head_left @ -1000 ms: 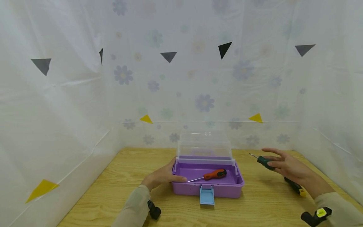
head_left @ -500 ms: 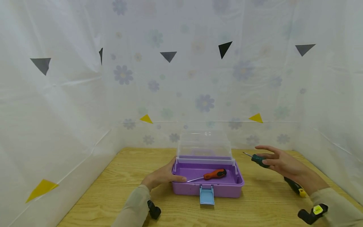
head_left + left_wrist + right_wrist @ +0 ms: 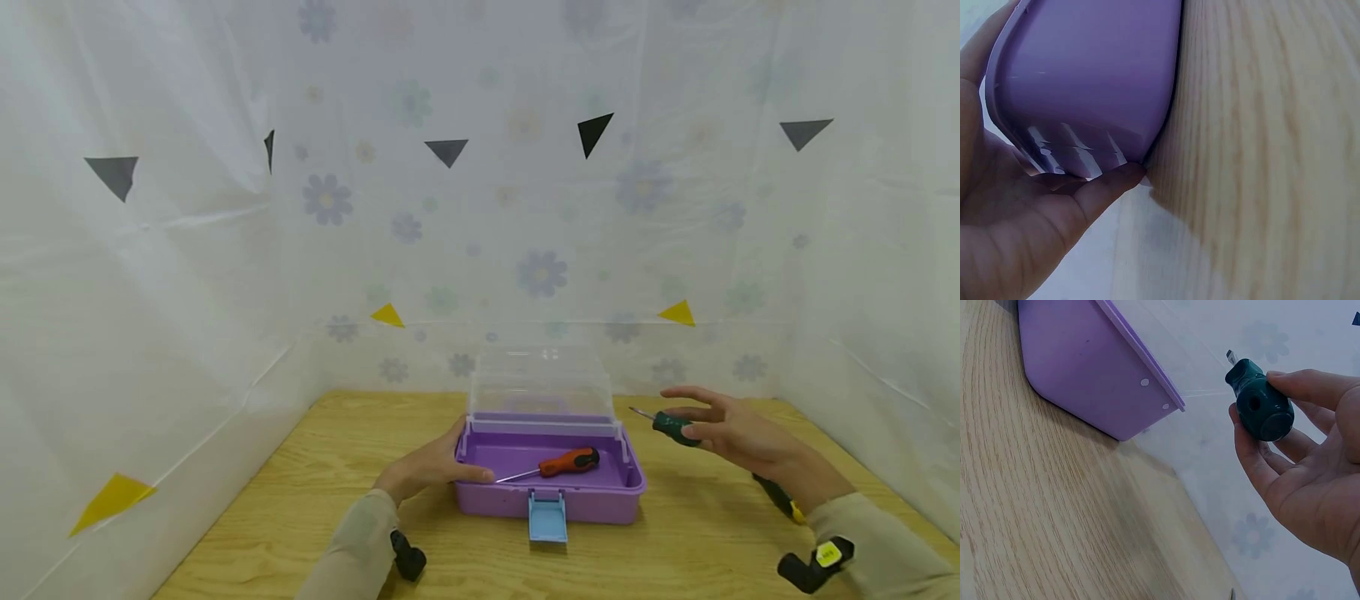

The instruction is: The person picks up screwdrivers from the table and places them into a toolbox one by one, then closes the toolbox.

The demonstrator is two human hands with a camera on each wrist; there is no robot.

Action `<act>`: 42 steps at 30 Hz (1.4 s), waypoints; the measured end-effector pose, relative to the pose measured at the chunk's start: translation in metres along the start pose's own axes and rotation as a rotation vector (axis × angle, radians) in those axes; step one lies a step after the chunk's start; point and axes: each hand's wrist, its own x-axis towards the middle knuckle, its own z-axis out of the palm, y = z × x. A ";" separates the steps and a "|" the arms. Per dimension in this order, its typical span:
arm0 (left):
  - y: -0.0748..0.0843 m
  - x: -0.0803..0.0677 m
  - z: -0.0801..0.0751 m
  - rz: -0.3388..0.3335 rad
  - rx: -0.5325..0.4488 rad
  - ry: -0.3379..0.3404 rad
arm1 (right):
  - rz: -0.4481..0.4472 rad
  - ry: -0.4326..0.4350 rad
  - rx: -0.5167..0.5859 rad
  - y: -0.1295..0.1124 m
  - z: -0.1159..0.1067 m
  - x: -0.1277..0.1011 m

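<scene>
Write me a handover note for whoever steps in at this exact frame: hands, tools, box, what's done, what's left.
Left hand steadies the purple box, lid open.
Right hand pinches the green screwdriver in the air, right of the box.
Orange screwdriver already lies inside.
A yellow-tipped tool lies on the table under the right forearm.
Left, probably: put the green screwdriver in, then the yellow-tipped tool.

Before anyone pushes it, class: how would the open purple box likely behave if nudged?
The purple box looks like thin plastic, so probably light and apt to slide on the smooth wooden table. Its clear lid stands upright, so it might tip backward. The left hand braces its side, likely steadying it.
</scene>
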 end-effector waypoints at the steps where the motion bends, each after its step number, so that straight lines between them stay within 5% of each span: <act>1: 0.000 0.000 0.000 0.003 -0.004 -0.003 | -0.005 -0.012 0.012 0.001 0.001 0.001; 42: 0.001 0.000 0.000 -0.021 0.019 0.010 | 0.026 -0.057 -0.136 -0.002 0.058 0.060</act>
